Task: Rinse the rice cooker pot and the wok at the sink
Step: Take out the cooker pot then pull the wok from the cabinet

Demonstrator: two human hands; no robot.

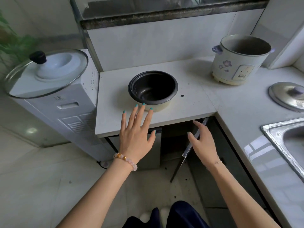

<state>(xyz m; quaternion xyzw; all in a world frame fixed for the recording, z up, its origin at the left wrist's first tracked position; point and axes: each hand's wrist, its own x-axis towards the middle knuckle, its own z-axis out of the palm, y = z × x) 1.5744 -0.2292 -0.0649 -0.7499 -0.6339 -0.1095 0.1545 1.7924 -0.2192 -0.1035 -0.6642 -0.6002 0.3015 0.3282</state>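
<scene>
The rice cooker pot [153, 90], dark inside with a cream outer wall, stands upright on the white counter [189, 106]. My left hand [137, 130] hovers flat over the counter's front edge, fingers straight, its fingertips at the pot's near wall. My right hand [203, 140] is lower, in front of the open cabinet below the counter, fingers relaxed beside the edge of a cabinet door [189, 148]. It holds nothing. The steel sink [279, 134] is at the right edge. No wok is in view.
The empty rice cooker body [238, 60] stands at the back right, its metal lid [289, 96] lying near the sink. A glass lid [46, 73] rests on a white water dispenser [65, 112] at the left. Tiled floor lies below.
</scene>
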